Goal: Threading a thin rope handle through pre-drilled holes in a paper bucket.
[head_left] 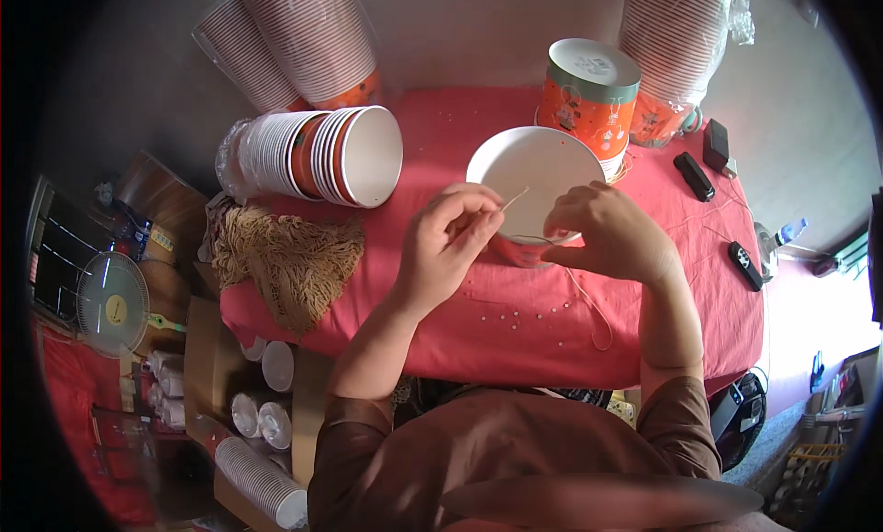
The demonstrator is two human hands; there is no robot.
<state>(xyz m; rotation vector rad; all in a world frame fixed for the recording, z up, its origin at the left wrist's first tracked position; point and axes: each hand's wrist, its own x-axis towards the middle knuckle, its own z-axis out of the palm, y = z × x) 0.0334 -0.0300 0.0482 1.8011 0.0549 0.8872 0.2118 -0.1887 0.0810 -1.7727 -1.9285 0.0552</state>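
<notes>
A white-lined paper bucket [524,155] with a red-orange outside stands in front of me on the table. My left hand [451,233] is closed in a pinch on a thin pale cord [515,198], whose end sticks up over the bucket's mouth. At the near right rim, my right hand [607,228] has its fingers curled inside and its thumb outside, gripping the bucket. A length of cord crosses near that thumb and hangs in a loop onto the cloth. Small white beads or bits [515,325] lie scattered on the table nearest me.
A bundle of tan cords [294,261] lies at left, below a sideways stack of paper buckets [317,155]. An upturned orange bucket [589,100] and wrapped stacks [676,45] stand behind. Black devices [694,176] lie right. An open carton [207,357] of cups sits lower left.
</notes>
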